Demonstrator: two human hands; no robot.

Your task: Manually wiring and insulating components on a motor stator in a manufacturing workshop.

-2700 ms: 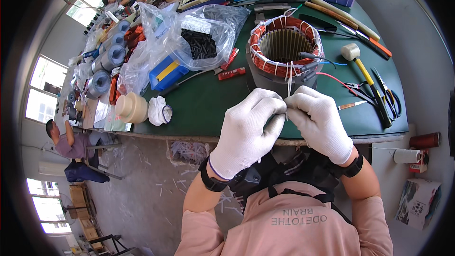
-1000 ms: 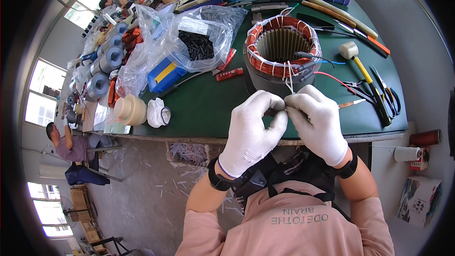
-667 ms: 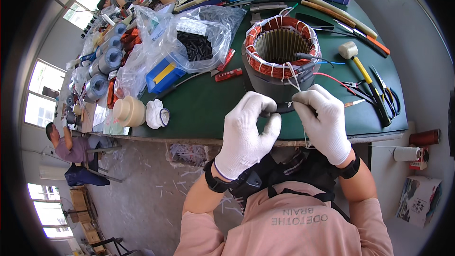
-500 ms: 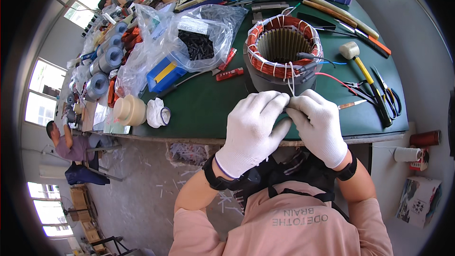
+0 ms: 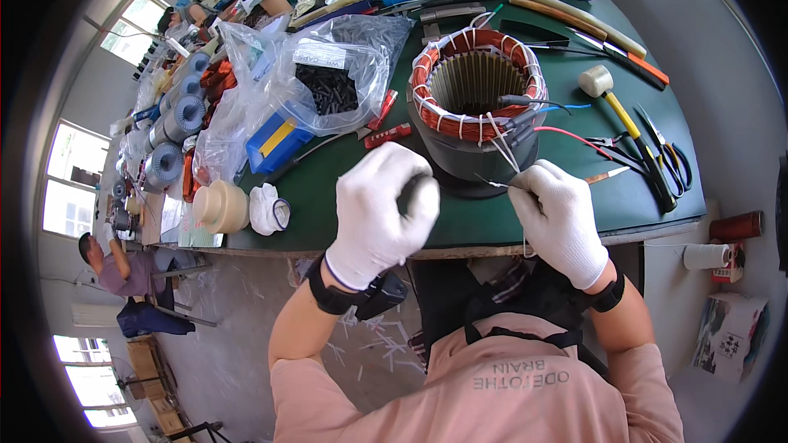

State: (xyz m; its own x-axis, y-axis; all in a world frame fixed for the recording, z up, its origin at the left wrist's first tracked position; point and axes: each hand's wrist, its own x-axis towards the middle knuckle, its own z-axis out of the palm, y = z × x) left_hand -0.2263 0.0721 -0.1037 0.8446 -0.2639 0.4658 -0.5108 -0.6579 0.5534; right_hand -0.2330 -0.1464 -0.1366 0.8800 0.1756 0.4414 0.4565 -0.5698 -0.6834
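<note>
A stator (image 5: 483, 148) with red-orange windings (image 5: 420, 86) laced in white cord stands upright on the green-topped table. Both hands wear white knit gloves. My right hand (image 5: 558, 221), closed, pinches white cord (image 5: 502, 146) that runs down taut from the near side of the windings. A thin dark-tipped piece (image 5: 492, 183) sticks out leftward from its fingertips; its kind is too small to tell. More cord hangs below that hand. My left hand (image 5: 379, 217) is apart to the left, above the table's front edge, fingers curled, thumb arched away, nothing visible in it.
Right of the stator lie a mallet (image 5: 596, 80), scissors (image 5: 675, 166) and pliers (image 5: 611, 144). Leftward are a bag of black caps (image 5: 327, 89), a blue box (image 5: 279, 141), red-handled cutters (image 5: 387, 134) and a cream plastic part (image 5: 220, 207). A person (image 5: 119, 267) sits farther left.
My hands, together below the stator before, have parted. The left moved left and down; the right stays near the stator with the cord, which is now stretched, and the thin piece shows.
</note>
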